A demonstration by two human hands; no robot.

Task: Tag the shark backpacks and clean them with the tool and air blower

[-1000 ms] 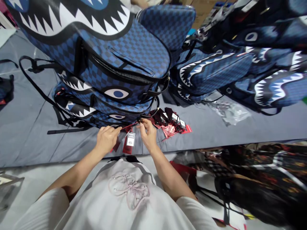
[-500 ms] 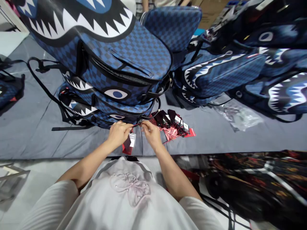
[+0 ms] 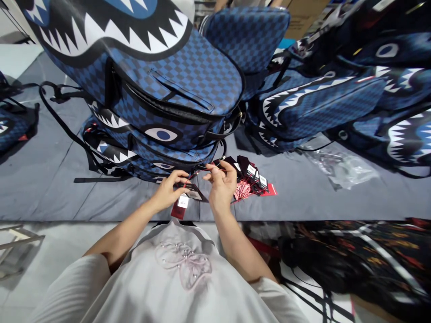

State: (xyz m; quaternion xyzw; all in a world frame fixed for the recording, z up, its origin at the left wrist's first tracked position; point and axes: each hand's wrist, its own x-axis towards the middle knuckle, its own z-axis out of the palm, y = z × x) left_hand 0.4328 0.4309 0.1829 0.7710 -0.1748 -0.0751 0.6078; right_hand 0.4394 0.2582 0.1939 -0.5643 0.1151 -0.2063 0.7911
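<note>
My right hand (image 3: 220, 186) is raised a little, thumb and finger pinching a thin red string (image 3: 202, 170). The string runs left to my left hand (image 3: 171, 189), whose thumb and fingers are curled about it beside a dark hang tag (image 3: 194, 193). Another tag (image 3: 182, 204) with a white label and red end hangs below the left fingers. Just beyond both hands are stacked blue checkered backpacks (image 3: 188, 85) with shark-mouth and eye prints. The string passes close to the lowest backpack's handle; whether it goes through a loop is hard to see.
A pile of dark tags with red strings (image 3: 254, 177) lies right of my hands on the grey-covered table (image 3: 303, 202). Clear plastic wrapping (image 3: 350, 168) and more shark-print backpacks (image 3: 313, 103) are further right. Another bag (image 3: 15, 128) is at far left. A person's arms show behind.
My hands have moved apart from the close pinch at the backpack handle. The right hand has lifted and turned, drawing the red string out, and the dark tag now shows between the hands.
</note>
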